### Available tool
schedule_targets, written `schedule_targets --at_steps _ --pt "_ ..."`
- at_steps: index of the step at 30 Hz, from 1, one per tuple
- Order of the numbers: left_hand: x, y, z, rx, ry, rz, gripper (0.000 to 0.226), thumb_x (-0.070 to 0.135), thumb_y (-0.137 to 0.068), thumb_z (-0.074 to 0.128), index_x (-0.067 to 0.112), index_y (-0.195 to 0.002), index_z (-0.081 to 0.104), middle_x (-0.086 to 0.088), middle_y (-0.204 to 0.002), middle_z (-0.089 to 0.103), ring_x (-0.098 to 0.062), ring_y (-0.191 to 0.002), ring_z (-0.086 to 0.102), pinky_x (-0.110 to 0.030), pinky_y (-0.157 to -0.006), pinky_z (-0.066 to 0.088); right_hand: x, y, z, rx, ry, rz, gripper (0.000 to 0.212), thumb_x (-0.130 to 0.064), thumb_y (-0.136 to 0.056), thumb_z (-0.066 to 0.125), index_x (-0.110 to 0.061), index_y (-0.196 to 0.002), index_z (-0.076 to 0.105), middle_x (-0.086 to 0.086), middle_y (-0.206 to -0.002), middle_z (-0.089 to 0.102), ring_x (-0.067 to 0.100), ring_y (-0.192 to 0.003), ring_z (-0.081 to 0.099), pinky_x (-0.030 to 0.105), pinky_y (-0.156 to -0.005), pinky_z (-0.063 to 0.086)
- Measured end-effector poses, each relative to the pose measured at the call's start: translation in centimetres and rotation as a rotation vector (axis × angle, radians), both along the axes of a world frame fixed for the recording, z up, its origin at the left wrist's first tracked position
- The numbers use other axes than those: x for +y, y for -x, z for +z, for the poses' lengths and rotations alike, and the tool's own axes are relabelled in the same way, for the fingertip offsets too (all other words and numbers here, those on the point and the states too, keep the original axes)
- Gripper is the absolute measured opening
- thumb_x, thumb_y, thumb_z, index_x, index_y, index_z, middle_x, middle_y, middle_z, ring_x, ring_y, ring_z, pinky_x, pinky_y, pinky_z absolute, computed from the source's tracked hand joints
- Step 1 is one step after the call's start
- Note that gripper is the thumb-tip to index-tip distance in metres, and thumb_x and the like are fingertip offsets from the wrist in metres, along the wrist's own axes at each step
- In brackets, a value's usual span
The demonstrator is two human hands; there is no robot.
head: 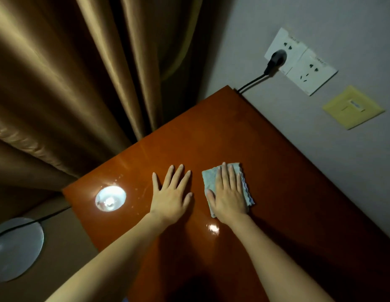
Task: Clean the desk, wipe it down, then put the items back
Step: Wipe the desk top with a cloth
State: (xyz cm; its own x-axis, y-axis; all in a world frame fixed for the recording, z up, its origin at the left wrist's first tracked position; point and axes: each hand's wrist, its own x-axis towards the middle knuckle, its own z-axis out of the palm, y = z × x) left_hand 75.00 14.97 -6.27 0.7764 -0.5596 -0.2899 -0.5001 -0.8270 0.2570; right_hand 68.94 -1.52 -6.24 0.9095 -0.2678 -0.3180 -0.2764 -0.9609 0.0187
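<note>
The wiping step looks to be in hand. The right hand [230, 194] is lying flat, fingers straight, pressing a folded cloth [226, 187] onto the middle of the counter [276, 171]; its grip is holding nothing closed. The left hand [171, 192] is resting open on bare wood just beside it. The cloth seems soft, pale blue-grey, with a scalloped edge; the counter is glossy, reddish, hard. Next, probably, sweeping toward the droplets near the left glare.

cloth [246, 188] on desk [276, 171] — curtain [69, 83] behind
</note>
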Motion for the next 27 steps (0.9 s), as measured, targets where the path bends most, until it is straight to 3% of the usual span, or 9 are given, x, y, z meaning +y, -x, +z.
schedule_targets --at_steps 2,4,6,9,14,18,23,27 --pt "-1.3 -1.1 -0.5 -0.029 0.012 -0.003 0.073 0.061 -0.081 -0.007 0.034 -0.149 -0.004 0.005 -0.158 -0.006 -0.016 -0.14 -0.023 -0.051 -0.107 -0.026 -0.8 -1.0 -0.1 -0.009 -0.02 -0.046 0.084 -0.067 -0.088 -0.004 -0.006 -0.145 0.002 0.014 -0.156 0.009 0.03 -0.146 0.008 0.05 -0.117 0.002" --pt "-2.4 -2.1 -0.8 -0.062 0.006 -0.015 0.07 0.061 -0.084 -0.005 0.035 -0.148 -0.003 0.005 -0.158 -0.005 -0.017 -0.14 -0.021 -0.052 -0.107 -0.025 -1.9 -2.3 -0.1 0.005 -0.012 -0.092 0.088 -0.072 -0.08 -0.01 -0.01 -0.143 -0.014 0.01 -0.156 -0.01 0.03 -0.146 -0.007 0.054 -0.112 -0.009" --pt "-3.2 -3.2 -1.0 -0.084 0.004 -0.032 0.068 0.062 -0.086 -0.002 0.036 -0.148 -0.002 0.005 -0.159 -0.003 -0.018 -0.142 -0.018 -0.054 -0.108 -0.022 -3.6 -4.1 0.0 0.011 0.015 -0.11 0.084 -0.07 -0.082 -0.008 -0.015 -0.144 -0.022 0.008 -0.157 -0.018 0.031 -0.145 -0.015 0.058 -0.11 -0.012" --pt "-4.2 -4.6 -1.0 -0.097 0.013 -0.05 0.067 0.063 -0.086 0.0 0.038 -0.148 0.0 0.006 -0.159 -0.002 -0.018 -0.144 -0.016 -0.055 -0.109 -0.021 -6.8 -7.6 0.5 0.041 0.028 -0.021 0.077 -0.065 -0.092 0.007 -0.019 -0.147 -0.02 0.007 -0.157 -0.019 0.033 -0.144 -0.016 0.061 -0.111 -0.007" --pt "-6.7 -8.9 -1.1 -0.131 0.074 -0.013 0.066 0.062 -0.086 0.003 0.04 -0.148 0.008 0.007 -0.159 0.004 -0.016 -0.146 -0.01 -0.052 -0.11 -0.018 -9.7 -12.9 0.6 0.029 0.086 0.09 0.076 -0.063 -0.093 0.008 -0.016 -0.148 -0.019 0.011 -0.157 -0.019 0.036 -0.143 -0.018 0.057 -0.112 -0.011" --pt "-9.2 -12.4 -1.8 -0.167 0.091 0.042 0.065 0.06 -0.086 0.01 0.039 -0.148 0.012 0.007 -0.158 0.007 -0.015 -0.146 -0.007 -0.051 -0.11 -0.017 -9.4 -15.8 -0.5 -0.055 0.001 0.037 0.073 -0.06 -0.094 0.009 -0.019 -0.149 -0.014 0.006 -0.158 -0.016 0.033 -0.143 -0.019 0.058 -0.111 -0.012" --pt "-10.7 -14.0 -2.0 -0.177 0.095 0.055 0.068 0.06 -0.084 0.009 0.038 -0.148 0.013 0.007 -0.158 0.008 -0.015 -0.146 -0.007 -0.052 -0.111 -0.016 -11.4 -19.4 -0.4 -0.096 -0.098 0.062 0.058 -0.046 -0.1 0.01 -0.025 -0.15 -0.01 -0.003 -0.159 -0.013 0.023 -0.145 -0.018 0.05 -0.114 -0.013" --pt "-10.7 -14.0 -1.7 -0.17 0.098 0.069 0.067 0.061 -0.085 0.01 0.039 -0.148 0.011 0.008 -0.158 0.007 -0.014 -0.146 -0.008 -0.051 -0.111 -0.016 -13.2 -23.3 -0.7 -0.107 0.006 -0.012 0.059 -0.041 -0.101 0.012 -0.018 -0.15 -0.011 0.005 -0.159 -0.011 0.028 -0.145 -0.014 0.051 -0.115 -0.009"
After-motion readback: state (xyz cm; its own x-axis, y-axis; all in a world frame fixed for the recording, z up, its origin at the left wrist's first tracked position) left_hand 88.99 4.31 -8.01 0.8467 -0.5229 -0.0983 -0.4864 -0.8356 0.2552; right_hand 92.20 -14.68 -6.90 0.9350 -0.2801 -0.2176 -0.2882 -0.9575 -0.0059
